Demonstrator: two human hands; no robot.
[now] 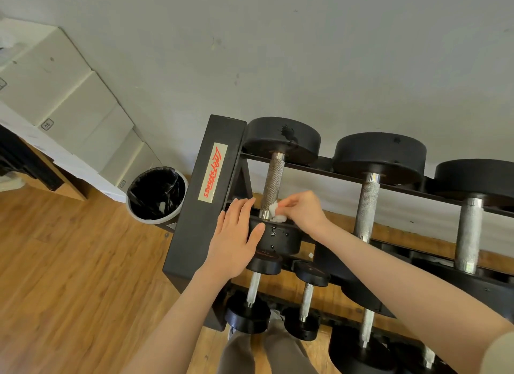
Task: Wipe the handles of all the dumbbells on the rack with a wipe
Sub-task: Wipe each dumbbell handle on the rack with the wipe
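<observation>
- I am pinching the wipe (276,212) in my right hand (301,212), at the centre of the frame, and pressing it on the near end of the knurled handle (274,180) of the leftmost top dumbbell (281,139).
- My left hand (236,234) is lying released, with fingers straight, on the near weight head (281,238), I think to keep the dumbbell from rolling.
- The rack (203,195) is carrying more dumbbells to the right and below; their handles look untouched.
</observation>
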